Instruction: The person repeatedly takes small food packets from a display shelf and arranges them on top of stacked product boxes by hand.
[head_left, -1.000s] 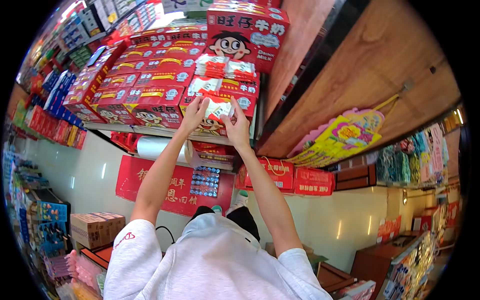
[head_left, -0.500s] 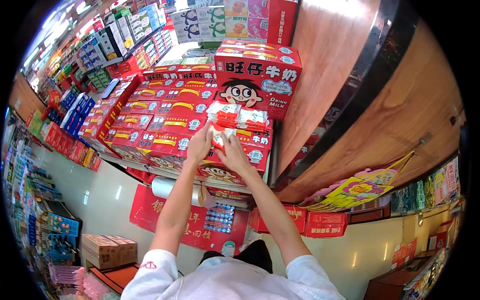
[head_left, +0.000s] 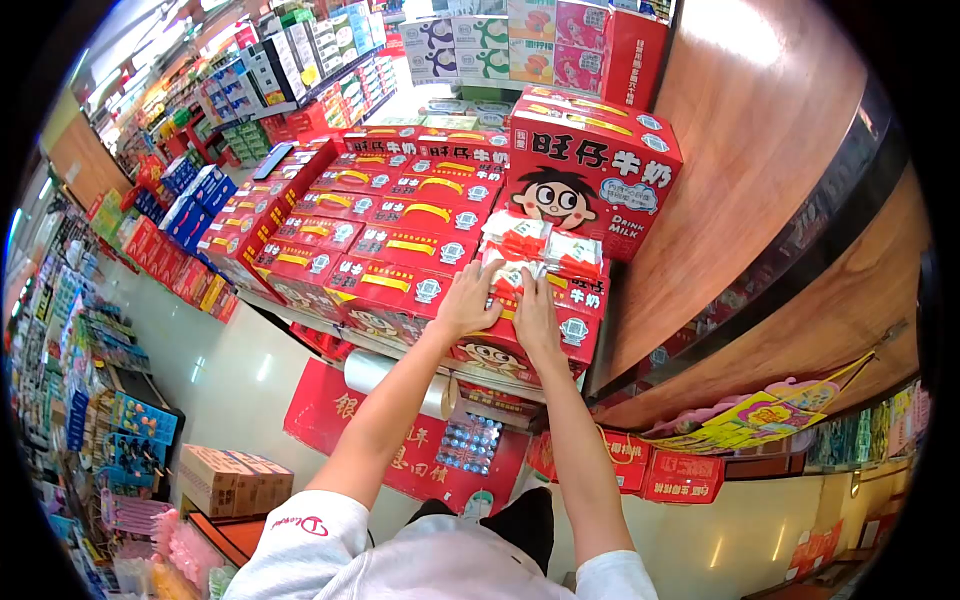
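Small red-and-white packets [head_left: 508,279] lie between my hands on top of a red milk carton. My left hand [head_left: 468,302] has its fingertips against their left side, while my right hand [head_left: 536,316] touches the near right side. The fingers partly cover the packets, and the undersides are hidden. Just beyond, two piles of similar packets, a left pile [head_left: 517,234] and a right pile [head_left: 574,254], rest side by side on the cartons. Directly behind them stands a large red milk carton [head_left: 560,150] with a cartoon face.
Rows of red milk cartons [head_left: 405,247] with yellow handles spread to the left, a phone [head_left: 273,161] lying on one. A wooden panel [head_left: 740,170] rises at the right. Below are a white roll [head_left: 400,383], a red mat [head_left: 335,425] and a cardboard box [head_left: 235,480].
The view has swung, so the whole scene sits further right. My hands stay at the near packets, which now look flatter on the carton. The two piles behind keep their places.
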